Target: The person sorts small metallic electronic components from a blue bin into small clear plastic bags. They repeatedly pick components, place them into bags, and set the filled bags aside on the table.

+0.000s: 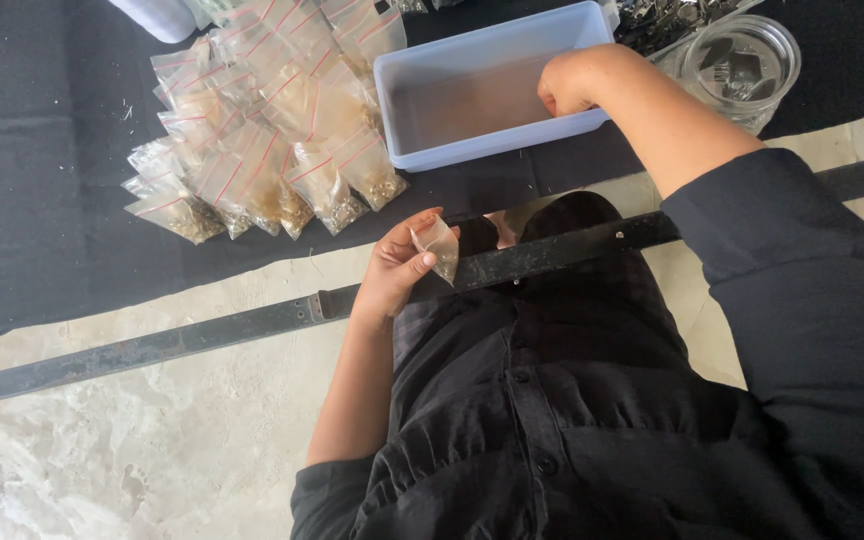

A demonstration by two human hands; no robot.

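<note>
My left hand (397, 268) holds a small clear zip bag (439, 243) by its upper edge, just above a dark metal bar and my lap. The bag hangs open-mouthed with a few small brass-coloured pieces at its bottom. My right hand (564, 84) reaches into a pale blue plastic tub (432, 150) on the black cloth, fingers curled down inside it at the tub's right end. What the fingers hold is hidden by the hand and the tub wall.
A heap of several filled zip bags with red seal lines (262, 140) lies left of the tub. A clear glass jar (742, 65) stands at the far right. The dark metal bar (212, 335) crosses the view above a marble floor (132, 450).
</note>
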